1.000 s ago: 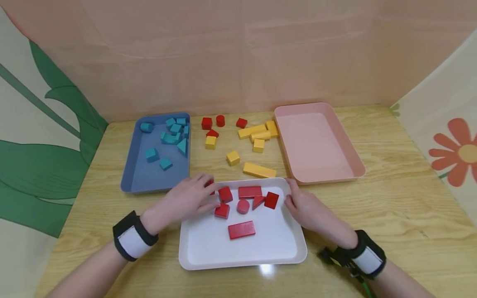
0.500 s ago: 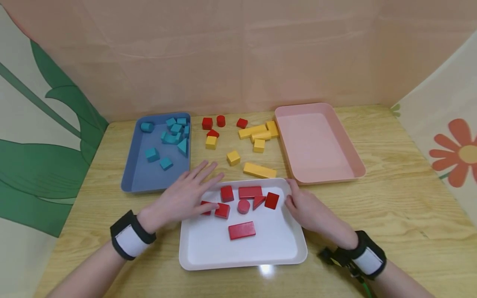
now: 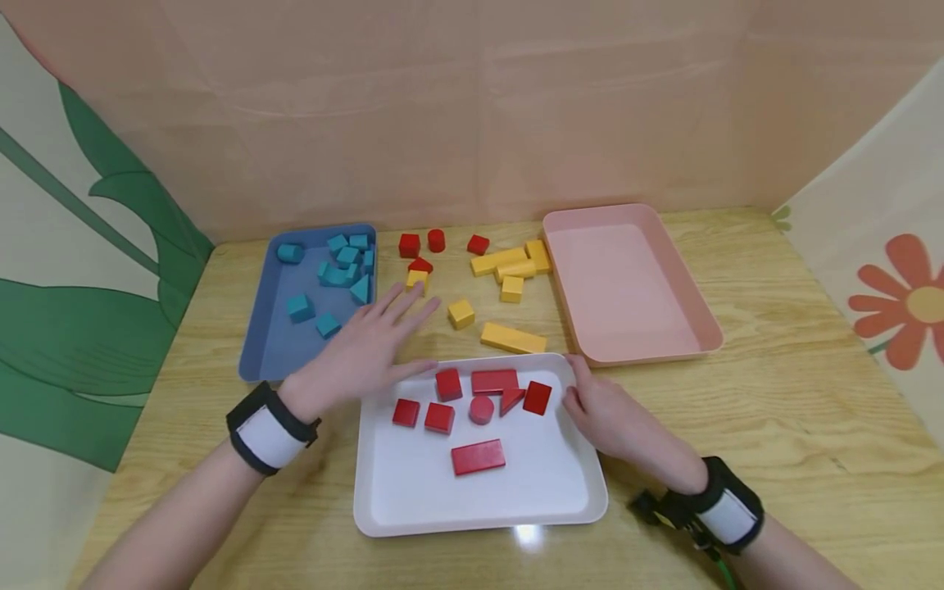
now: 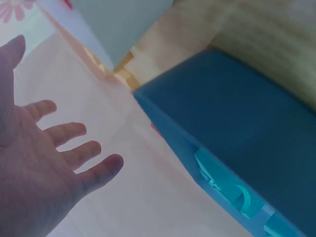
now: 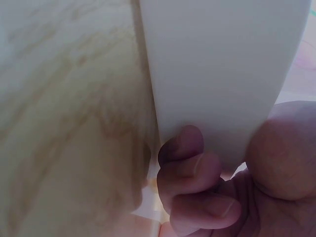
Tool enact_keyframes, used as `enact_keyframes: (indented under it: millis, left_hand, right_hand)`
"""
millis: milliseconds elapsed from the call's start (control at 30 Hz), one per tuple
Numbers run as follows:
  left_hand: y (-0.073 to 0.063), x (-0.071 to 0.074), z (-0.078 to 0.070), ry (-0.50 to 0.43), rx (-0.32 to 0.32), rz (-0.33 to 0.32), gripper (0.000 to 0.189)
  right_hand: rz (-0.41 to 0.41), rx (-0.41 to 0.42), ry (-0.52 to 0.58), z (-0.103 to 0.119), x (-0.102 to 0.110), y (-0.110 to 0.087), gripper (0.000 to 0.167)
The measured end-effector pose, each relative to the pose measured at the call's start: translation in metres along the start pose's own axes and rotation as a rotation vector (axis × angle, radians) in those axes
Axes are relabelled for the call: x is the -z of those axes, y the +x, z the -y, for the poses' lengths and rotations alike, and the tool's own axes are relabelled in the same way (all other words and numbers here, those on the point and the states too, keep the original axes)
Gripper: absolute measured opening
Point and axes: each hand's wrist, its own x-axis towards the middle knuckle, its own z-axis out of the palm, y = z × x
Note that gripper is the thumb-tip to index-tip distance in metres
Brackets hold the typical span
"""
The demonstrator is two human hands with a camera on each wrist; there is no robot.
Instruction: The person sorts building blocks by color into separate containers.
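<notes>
My left hand (image 3: 361,348) spreads its fingers over the far left corner of the white tray (image 3: 546,492), fingertips near a yellow cube (image 3: 417,279). Nothing lies in that hand; the left wrist view shows its bare palm (image 4: 34,168). At the tray's far right corner, my right hand (image 3: 615,414) grips the rim. The right wrist view shows curled fingers (image 5: 190,173) against the tray wall (image 5: 222,64), thumb on the other side. Inside the tray lie several red blocks, among them a cube (image 3: 406,413), a cylinder (image 3: 481,410), a triangle (image 3: 511,400) and a long block (image 3: 478,457).
A blue tray (image 3: 254,336) with several blue blocks stands at the left. At the right is a pink tray (image 3: 627,279). Between them lie yellow blocks (image 3: 514,338) and red blocks (image 3: 437,240) on the wooden table (image 3: 782,393).
My left hand has let go of a red cube inside the white tray, opened, and moved up and away toward the yellow cube. My right hand keeps its grip on the tray's corner.
</notes>
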Motion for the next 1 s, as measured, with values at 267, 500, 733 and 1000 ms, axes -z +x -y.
enact_keyframes:
  millis: [267, 500, 733, 1000]
  left_hand:
    - [0.037, 0.012, 0.030, -0.021, 0.128, 0.004, 0.081]
    - [0.063, 0.008, 0.057, -0.055, 0.246, 0.047, 0.083]
    - [0.082, 0.003, 0.072, -0.073, 0.307, 0.104, 0.083]
    - [0.105, 0.007, 0.078, -0.081, 0.359, 0.177, 0.084]
  right_hand:
    - [-0.004, 0.005, 0.005, 0.000, 0.001, 0.000, 0.049]
    - [-0.015, 0.023, -0.009, -0.001, 0.000, 0.000, 0.048]
    - [-0.026, 0.038, -0.021, 0.000, 0.000, -0.001, 0.046]
    - [-0.016, 0.015, -0.010, 0.000, -0.001, 0.000, 0.048]
